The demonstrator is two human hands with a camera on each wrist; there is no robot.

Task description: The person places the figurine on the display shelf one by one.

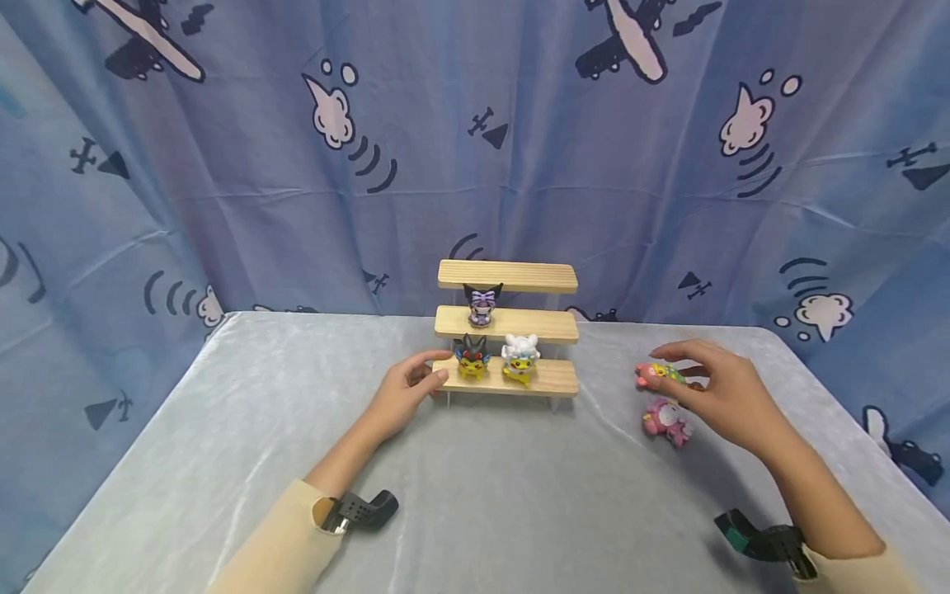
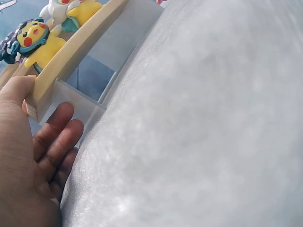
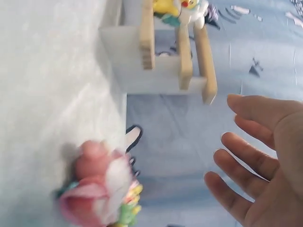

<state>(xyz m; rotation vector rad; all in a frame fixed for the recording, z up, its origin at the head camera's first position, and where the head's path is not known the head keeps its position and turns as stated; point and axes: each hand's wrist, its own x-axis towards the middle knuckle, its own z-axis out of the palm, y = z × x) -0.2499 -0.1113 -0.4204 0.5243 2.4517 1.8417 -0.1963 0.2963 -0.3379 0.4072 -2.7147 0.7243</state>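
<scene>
A three-tier wooden display shelf (image 1: 506, 324) with clear side panels stands at the table's far side. My left hand (image 1: 406, 390) holds the left end of its lowest board, thumb on the wood and other fingers beside the clear panel (image 2: 78, 101). On that board sit a yellow figurine with dark ears (image 1: 472, 356) and one with a white hood (image 1: 520, 358). A purple-and-black figurine (image 1: 482, 306) sits on the middle board. My right hand (image 1: 723, 392), fingers spread and nothing gripped, hovers at a red, yellow and green figurine (image 1: 660, 375). A pink figurine (image 1: 665, 421) lies just nearer.
A pale cloth covers the table (image 1: 512, 503). Close behind the shelf hangs a blue printed curtain (image 1: 416, 231). Each wrist wears a black camera mount, the left mount (image 1: 367, 510) and the right mount (image 1: 764, 540). The top board (image 1: 507, 275) bears no figurine.
</scene>
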